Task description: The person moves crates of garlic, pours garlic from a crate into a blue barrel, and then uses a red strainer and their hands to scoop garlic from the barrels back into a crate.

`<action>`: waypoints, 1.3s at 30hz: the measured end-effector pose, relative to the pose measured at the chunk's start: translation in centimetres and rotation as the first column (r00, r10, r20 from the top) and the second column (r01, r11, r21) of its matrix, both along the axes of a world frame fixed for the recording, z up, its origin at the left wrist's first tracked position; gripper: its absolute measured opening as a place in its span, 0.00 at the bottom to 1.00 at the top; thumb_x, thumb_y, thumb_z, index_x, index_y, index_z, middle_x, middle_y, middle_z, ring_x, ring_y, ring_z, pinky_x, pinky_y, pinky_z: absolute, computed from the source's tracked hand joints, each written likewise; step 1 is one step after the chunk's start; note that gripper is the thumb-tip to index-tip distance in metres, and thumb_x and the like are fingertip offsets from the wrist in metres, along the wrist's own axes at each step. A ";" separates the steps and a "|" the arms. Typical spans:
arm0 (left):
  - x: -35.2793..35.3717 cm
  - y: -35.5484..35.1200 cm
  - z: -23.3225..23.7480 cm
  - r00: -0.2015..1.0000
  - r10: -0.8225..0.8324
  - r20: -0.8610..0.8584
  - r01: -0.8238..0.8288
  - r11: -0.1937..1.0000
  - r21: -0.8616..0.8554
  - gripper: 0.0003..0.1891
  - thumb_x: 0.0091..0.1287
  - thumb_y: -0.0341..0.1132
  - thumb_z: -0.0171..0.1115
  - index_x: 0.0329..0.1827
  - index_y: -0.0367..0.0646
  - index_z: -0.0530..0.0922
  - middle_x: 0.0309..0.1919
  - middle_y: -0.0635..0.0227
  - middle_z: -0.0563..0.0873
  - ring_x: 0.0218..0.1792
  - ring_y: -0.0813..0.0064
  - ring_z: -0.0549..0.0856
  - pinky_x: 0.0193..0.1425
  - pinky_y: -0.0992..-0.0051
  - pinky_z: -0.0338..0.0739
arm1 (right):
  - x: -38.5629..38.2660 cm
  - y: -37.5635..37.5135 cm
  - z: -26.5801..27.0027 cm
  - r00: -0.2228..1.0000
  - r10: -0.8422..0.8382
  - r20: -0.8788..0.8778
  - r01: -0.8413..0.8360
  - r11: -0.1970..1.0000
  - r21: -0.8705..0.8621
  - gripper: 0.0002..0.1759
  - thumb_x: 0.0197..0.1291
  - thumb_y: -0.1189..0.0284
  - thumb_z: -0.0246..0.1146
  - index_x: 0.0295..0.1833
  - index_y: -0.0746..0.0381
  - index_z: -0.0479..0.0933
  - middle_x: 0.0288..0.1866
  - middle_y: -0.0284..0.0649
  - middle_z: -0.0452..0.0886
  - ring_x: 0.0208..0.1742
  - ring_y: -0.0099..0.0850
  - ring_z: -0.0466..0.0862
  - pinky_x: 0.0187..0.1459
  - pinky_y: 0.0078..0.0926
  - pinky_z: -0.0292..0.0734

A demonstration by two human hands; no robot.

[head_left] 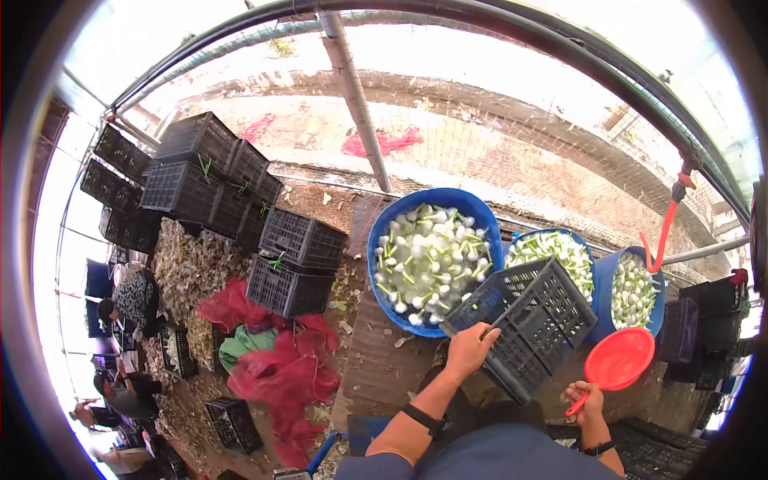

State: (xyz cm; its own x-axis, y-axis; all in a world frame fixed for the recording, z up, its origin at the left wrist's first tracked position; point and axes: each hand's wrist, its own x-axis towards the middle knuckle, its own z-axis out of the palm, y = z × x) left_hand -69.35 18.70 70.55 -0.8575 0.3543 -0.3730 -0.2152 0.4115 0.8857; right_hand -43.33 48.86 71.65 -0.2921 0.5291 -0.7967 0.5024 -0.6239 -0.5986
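My left hand (470,346) grips the near rim of a dark plastic crate (528,320), which is tilted up in front of me. My right hand (586,398) holds the handle of a red plastic scoop-strainer (618,359), to the right of the crate. Just beyond the crate stands a big blue tub (384,232) full of white bulbs with green stalks (428,260) in water.
Two more blue tubs (588,252) (658,308) of bulbs stand to the right. Black crates (296,264) are stacked at left beside red mesh sacks (280,368) and heaps of peelings. Other people sit at far left. A steel post (352,88) rises behind.
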 end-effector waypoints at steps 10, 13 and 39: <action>6.0 5.6 -1.2 0.979 0.042 -0.198 -0.073 0.986 -0.149 0.18 0.68 0.51 0.59 0.37 0.44 0.80 0.30 0.56 0.85 0.37 0.50 0.85 0.40 0.57 0.77 | 1.0 12.2 -11.6 0.962 0.186 -0.199 -0.217 0.966 -0.142 0.16 0.70 0.61 0.47 0.35 0.59 0.73 0.33 0.33 0.78 0.32 0.28 0.79 0.33 0.23 0.74; 7.2 5.8 -0.5 0.958 0.130 -0.254 -0.148 0.987 -0.054 0.17 0.67 0.48 0.61 0.33 0.42 0.80 0.28 0.54 0.84 0.36 0.48 0.83 0.39 0.54 0.74 | -1.3 14.0 -9.8 0.833 0.547 -0.086 -0.549 0.836 -0.002 0.26 0.56 0.81 0.55 0.64 0.65 0.71 0.55 0.49 0.81 0.46 0.37 0.87 0.19 0.28 0.79; 30.7 -3.2 4.6 0.609 0.703 -0.368 -0.785 0.602 -0.149 0.14 0.69 0.43 0.57 0.37 0.39 0.76 0.31 0.47 0.83 0.38 0.43 0.83 0.41 0.49 0.75 | -10.7 -14.5 -0.8 0.197 0.939 -0.283 -0.938 0.264 0.223 0.18 0.67 0.52 0.58 0.46 0.56 0.74 0.35 0.33 0.79 0.29 0.24 0.78 0.23 0.20 0.69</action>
